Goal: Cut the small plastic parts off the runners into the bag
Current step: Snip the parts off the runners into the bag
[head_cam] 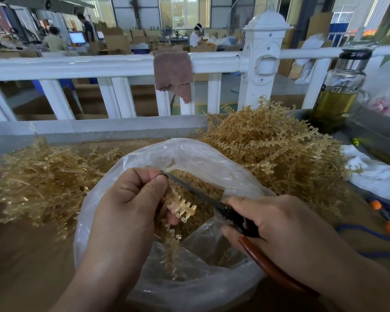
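Left hand: your left hand [131, 199] is curled tight, thumb and forefinger pressed together at the top, and it holds a runner [183, 209].
Runner: a pale amber comb-shaped strip; one toothed end sticks out just right of your left fingers, and the rest hangs down below that hand into the bag.
Right hand: your right hand [279, 221] is wrapped round the handles of the snips [203, 194]; one red-brown handle runs out under your palm toward your wrist.
Snips: the dark blades reach up and left from your right hand, and the tip sits at your left thumb and forefinger. The blades look like one thin line, so you have them closed or nearly so.
Bag: the clear bag [189, 152] stands open directly under both hands, its rim rising behind them.
Parts: small amber parts [200, 184] lie heaped inside the bag, just behind the blades.
Left pile: a loose heap of runners [43, 179] lies on the table, left of your left hand.
Right pile: a taller heap [273, 149] rises beyond your right hand, behind the bag.
Cloth: white cloth [369, 174] lies well right of your right hand.
Bottle: a glass bottle [341, 91] of yellow liquid stands far beyond your right hand, by the white railing [88, 65].
Towel: a brown towel [172, 73] hangs over that railing, far above your left hand.
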